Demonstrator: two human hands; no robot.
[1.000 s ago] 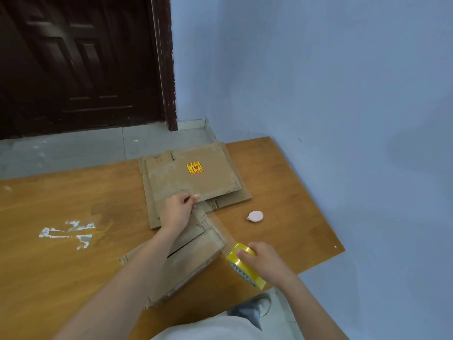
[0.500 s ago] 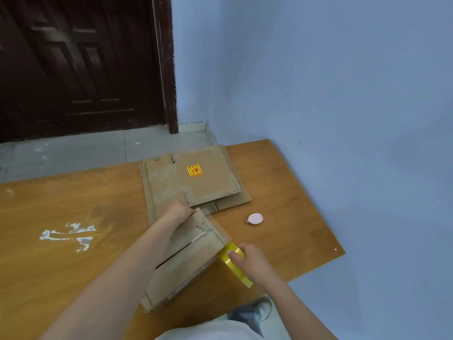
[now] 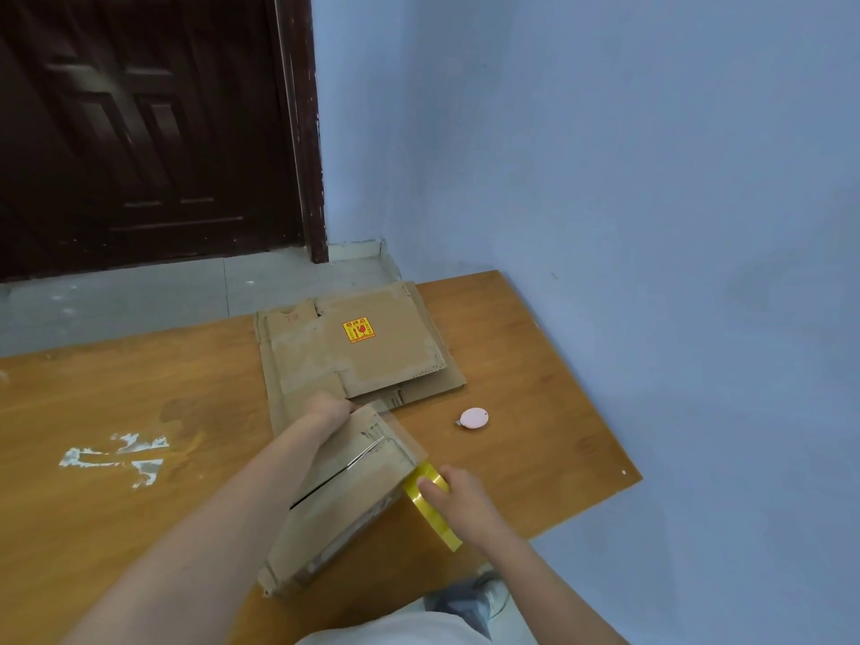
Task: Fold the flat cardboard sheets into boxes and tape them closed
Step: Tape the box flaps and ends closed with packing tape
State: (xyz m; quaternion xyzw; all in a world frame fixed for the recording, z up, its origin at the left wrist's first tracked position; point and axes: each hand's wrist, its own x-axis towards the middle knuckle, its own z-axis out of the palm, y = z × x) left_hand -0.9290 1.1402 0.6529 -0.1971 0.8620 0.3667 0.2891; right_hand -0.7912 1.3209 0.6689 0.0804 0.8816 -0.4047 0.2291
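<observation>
A folded cardboard box (image 3: 346, 495) lies near the front edge of the wooden table (image 3: 116, 412), its top flaps meeting along a dark seam. My left hand (image 3: 328, 407) holds the box's far end; its fingers are hidden behind the edge. My right hand (image 3: 458, 498) grips a yellow roll of clear tape (image 3: 430, 509) against the box's right corner. A clear strip of tape runs along the box's right end from the roll toward my left hand. Flat cardboard sheets (image 3: 372, 346) with a yellow and red sticker lie stacked beyond the box.
A small pink round object (image 3: 473, 418) lies on the table right of the box. White paint marks (image 3: 116, 458) stain the table at left. A blue wall closes the right side; a dark door (image 3: 139, 123) stands beyond the grey floor. My shoe (image 3: 488, 598) shows below the table edge.
The tape roll has moved left, up against the box's right corner. My left hand has slid down over the box's far end, and the box has shifted slightly toward me.
</observation>
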